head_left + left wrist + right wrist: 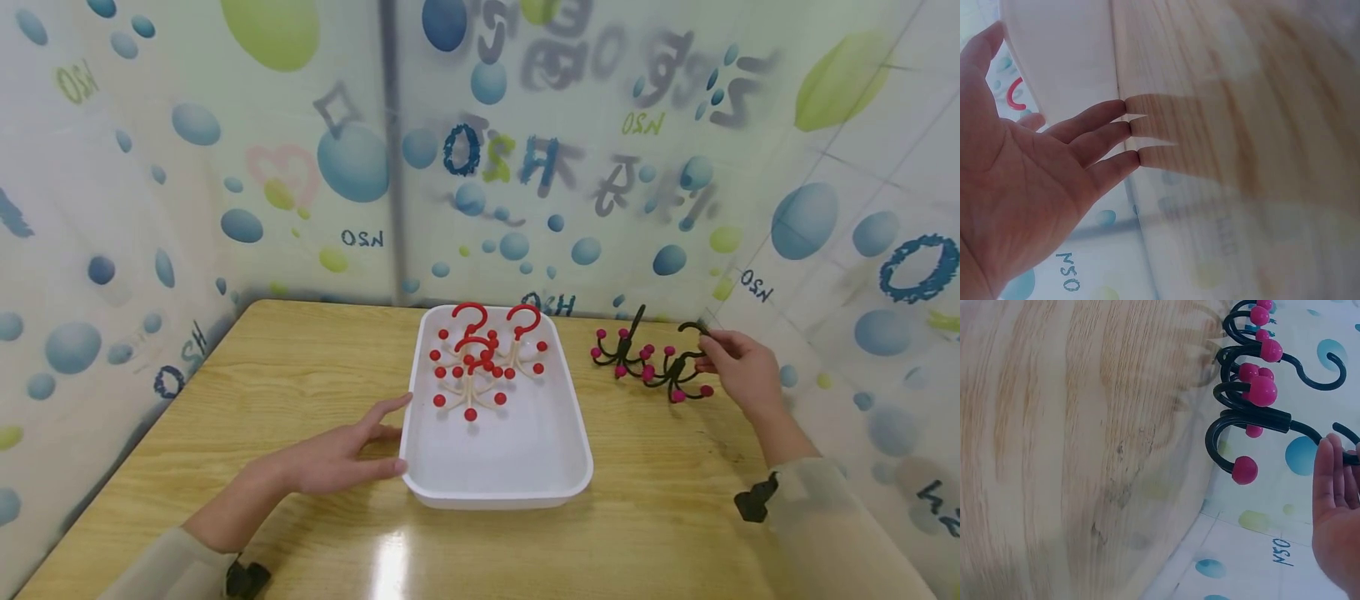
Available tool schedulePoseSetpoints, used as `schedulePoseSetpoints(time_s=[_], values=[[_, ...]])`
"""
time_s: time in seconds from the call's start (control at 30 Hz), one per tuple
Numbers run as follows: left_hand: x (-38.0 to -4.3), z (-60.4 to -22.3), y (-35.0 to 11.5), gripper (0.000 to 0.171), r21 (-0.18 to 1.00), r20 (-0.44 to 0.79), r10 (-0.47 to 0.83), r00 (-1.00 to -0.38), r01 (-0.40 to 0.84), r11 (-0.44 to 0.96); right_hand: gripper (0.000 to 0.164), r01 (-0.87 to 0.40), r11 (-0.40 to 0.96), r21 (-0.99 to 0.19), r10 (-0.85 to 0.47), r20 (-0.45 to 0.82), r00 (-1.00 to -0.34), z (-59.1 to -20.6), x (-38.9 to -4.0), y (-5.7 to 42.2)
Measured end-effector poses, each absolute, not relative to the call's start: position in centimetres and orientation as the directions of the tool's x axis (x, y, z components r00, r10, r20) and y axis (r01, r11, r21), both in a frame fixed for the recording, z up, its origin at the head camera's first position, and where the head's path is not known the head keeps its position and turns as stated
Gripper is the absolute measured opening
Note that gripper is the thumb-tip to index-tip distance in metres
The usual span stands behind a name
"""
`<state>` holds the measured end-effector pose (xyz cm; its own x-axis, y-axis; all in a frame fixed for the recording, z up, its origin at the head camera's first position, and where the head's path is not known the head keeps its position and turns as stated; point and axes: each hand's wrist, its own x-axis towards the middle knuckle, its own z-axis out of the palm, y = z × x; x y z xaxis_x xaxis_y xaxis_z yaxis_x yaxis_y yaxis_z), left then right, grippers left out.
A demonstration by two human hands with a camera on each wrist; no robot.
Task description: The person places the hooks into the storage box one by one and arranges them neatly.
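My right hand (744,371) pinches the hooked end of a black multi-arm hook hanger (678,367) with pink ball tips. In the right wrist view, this hanger's stem (1260,419) runs from the hand (1337,512) to its curled arms, low over the table. A second black hanger (622,348) stands close beside it on the left, hook up. My left hand (330,458) touches the left side of a white tray (498,471), fingers extended and thumb near the rim. Three cream hangers with red hooks and balls, such as the nearest hanger (470,387), stand in the tray's far half.
A wooden table (660,517) carries the tray in its middle and the black hangers at the back right. Behind it and at both sides hangs a patterned curtain (300,242) with blue and green bubbles, close to the table's back edge.
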<state>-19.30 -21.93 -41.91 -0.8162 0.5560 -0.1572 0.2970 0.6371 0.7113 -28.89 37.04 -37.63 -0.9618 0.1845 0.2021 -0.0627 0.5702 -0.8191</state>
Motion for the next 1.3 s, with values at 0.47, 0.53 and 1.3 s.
schedulePoseSetpoints(time_s=[0.47, 0.53, 1.3], values=[[-19.5, -41.9, -21.9, 0.086, 0.713, -0.159, 0.558, -0.814, 0.296, 0.635, 0.043, -0.069, 0.614, -0.786, 0.227, 0.26, -0.939, -35.2, -25.4, 36.5], [-19.5, -41.9, -21.9, 0.087, 0.711, -0.159, 0.559, -0.814, 0.298, 0.637, 0.041, -0.082, 0.606, -0.791, 0.213, 0.261, -0.941, -35.0, -24.8, 36.0], [-19.3, -41.7, -21.9, 0.087, 0.716, -0.165, 0.556, -0.815, 0.288, 0.635, 0.03, -0.385, 0.508, -0.77, -0.054, 0.417, -0.907, -32.0, -21.9, 26.4]])
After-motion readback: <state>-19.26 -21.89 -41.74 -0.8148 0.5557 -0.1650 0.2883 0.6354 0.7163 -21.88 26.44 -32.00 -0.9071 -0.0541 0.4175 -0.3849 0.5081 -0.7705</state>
